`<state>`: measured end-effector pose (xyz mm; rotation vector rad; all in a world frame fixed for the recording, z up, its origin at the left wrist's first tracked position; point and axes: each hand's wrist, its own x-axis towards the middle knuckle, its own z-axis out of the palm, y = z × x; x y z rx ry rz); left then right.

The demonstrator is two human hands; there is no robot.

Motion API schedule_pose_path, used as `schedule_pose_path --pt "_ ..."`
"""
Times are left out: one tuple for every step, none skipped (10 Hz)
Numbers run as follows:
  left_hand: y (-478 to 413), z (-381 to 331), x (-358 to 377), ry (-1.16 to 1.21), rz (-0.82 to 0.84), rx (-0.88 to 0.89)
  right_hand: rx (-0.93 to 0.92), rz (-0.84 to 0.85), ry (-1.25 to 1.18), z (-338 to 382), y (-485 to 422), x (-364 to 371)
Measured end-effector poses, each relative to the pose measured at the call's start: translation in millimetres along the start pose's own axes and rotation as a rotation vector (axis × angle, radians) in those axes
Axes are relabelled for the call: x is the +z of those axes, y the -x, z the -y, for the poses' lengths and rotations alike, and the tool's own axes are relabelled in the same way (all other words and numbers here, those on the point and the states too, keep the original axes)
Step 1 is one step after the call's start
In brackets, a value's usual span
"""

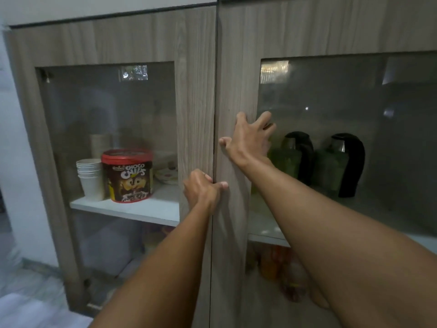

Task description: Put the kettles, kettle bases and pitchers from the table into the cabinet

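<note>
A wood-grain cabinet fills the view, with its left door (194, 95) and right door (236, 74) both closed, each with a smoked glass pane. Behind the right pane two kettles with green bodies and black handles stand side by side on a white shelf, one (295, 157) nearer the middle and the other (340, 162) to its right. My left hand (203, 190) curls its fingers at the seam between the doors. My right hand (250, 138) lies flat and spread on the right door's frame, its fingertips reaching the glass. Neither hand holds an object.
Behind the left pane a white shelf (132, 209) carries a stack of paper cups (91, 178), a red-lidded Choco Chips tub (128, 176) and a patterned dish. Dim orange and pale items sit on the lower shelves. A white wall and tiled floor lie to the left.
</note>
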<state>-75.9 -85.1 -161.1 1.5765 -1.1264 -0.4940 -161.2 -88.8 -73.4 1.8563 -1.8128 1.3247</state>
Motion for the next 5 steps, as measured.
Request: schedule_pose_path --pt "4.7 -3.5 1.5 -0.048 0.025 0.011 -0.033 0.059 0.014 -4.8 -0.1 -2.3" --pt "11.0 -9.2 -6.6 -0.160 0.116 0.039 -0.061 0.140 -0.012 -10.2 1.1 -12.8" --pt "21.7 -12.7 -15.3 -0.197 0.205 0.070 -0.063 0.239 -0.071 -14.9 4.9 -29.8" --pt "43.6 -19.0 -24.5 -0.195 0.288 0.103 -0.034 0.378 -0.134 -12.4 20.7 -49.6" --pt "60.3 -21.1 -30.8 -0.210 0.302 0.148 -0.022 0.433 -0.124 -9.9 37.1 -60.2"
